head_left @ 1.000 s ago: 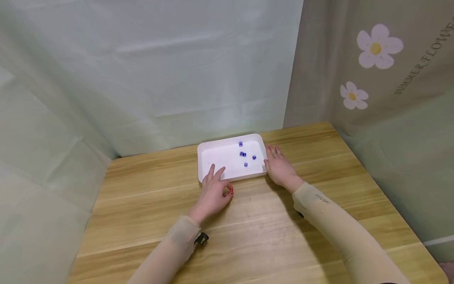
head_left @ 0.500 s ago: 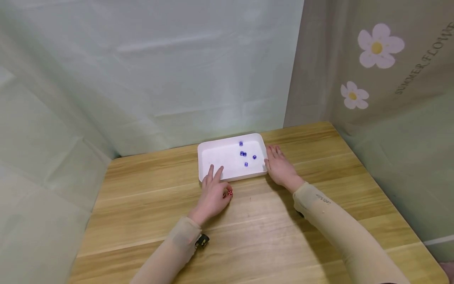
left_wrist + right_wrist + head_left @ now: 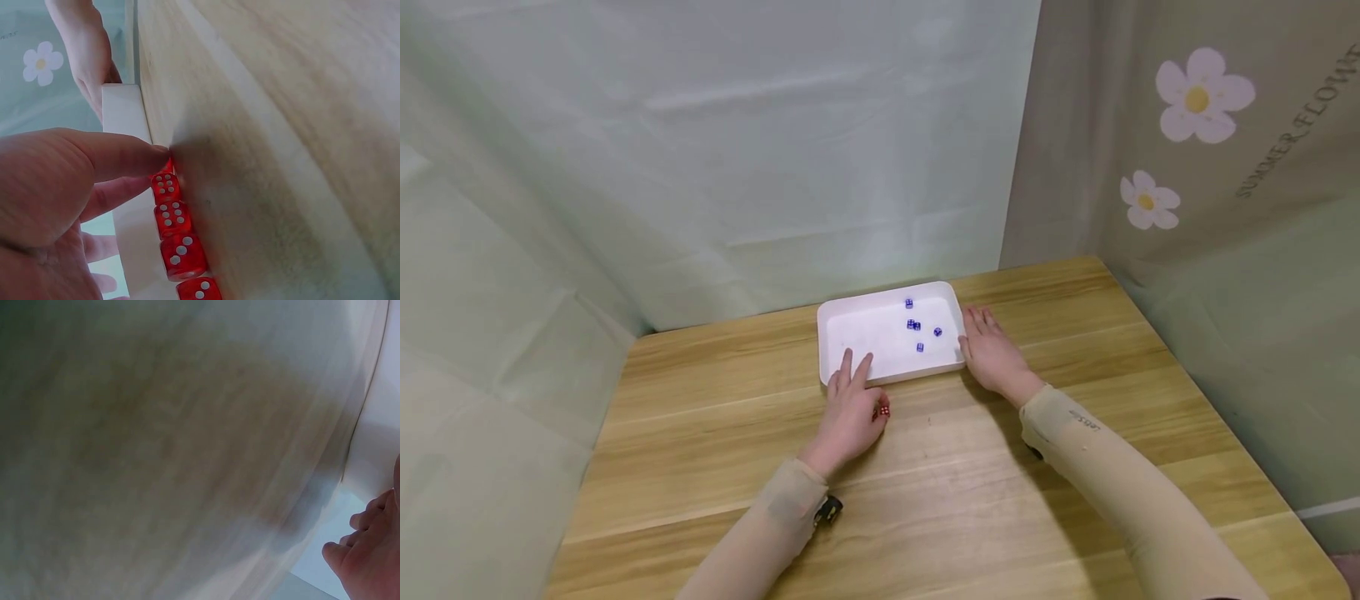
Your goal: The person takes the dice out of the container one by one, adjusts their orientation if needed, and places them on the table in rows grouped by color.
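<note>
Outside tray (image 3: 868, 327), 5 red dice (image 3: 172, 217), left grip (image 3: 848, 418) pinching 1, inside, 5 blue (image 3: 913, 325), right grip (image 3: 992, 357) uncurled

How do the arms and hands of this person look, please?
The left hand and right hand wear no gloves. The left sleeve and right sleeve are long and beige, with dark lettering near the right cuff. A small black device with yellowish marks sits at the left cuff; a dark object shows below the right.

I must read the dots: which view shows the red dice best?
Left wrist view: the red dice appear large, most dots readable. The head view shows them tiny, partly behind the left hand; the right wrist shows none.
</note>
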Available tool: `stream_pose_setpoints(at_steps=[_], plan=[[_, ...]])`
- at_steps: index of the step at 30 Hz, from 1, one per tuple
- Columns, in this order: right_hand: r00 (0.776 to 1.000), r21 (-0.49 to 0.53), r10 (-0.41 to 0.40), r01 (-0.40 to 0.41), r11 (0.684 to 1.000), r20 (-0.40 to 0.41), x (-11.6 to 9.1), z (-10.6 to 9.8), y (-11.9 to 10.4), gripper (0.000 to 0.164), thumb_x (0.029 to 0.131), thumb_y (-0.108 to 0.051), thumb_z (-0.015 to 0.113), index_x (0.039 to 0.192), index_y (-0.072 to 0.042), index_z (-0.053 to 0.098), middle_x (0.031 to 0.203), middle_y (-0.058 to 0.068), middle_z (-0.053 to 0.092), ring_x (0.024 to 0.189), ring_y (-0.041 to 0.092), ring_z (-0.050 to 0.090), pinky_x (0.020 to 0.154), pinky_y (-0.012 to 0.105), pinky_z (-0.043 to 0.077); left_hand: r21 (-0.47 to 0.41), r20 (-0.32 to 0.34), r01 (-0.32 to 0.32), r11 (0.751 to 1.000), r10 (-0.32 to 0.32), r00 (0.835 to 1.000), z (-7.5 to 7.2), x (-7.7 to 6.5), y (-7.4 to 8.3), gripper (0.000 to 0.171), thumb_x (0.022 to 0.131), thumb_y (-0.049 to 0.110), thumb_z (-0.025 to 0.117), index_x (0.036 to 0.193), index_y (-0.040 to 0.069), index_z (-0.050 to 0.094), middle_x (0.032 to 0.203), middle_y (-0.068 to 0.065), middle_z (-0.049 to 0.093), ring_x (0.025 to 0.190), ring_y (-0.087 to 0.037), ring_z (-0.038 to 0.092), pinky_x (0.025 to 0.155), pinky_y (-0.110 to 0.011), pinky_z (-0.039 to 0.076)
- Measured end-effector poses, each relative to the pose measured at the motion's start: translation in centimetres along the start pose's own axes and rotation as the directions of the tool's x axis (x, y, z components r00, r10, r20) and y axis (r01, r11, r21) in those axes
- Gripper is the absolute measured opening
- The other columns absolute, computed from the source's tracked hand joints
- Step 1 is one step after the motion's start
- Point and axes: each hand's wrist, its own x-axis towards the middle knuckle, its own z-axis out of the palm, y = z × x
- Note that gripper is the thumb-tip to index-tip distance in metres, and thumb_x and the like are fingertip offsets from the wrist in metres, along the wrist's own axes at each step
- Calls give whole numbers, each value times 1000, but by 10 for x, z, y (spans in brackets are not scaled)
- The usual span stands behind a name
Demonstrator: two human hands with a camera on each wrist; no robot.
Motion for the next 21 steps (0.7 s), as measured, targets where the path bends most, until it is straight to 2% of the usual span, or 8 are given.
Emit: stream_pose_setpoints(at_steps=[21], plan=[[1000,20,15,-15,1000,11,0,0,0,64,116,-30,31,166,9,17,173,29,20,160,47,14,129,54,18,-4,-14,-11,1000,11,1000,-1,0,1,8,88,17,86,90,16,78,168,-24,37,161,-50,4,124,-69,17]])
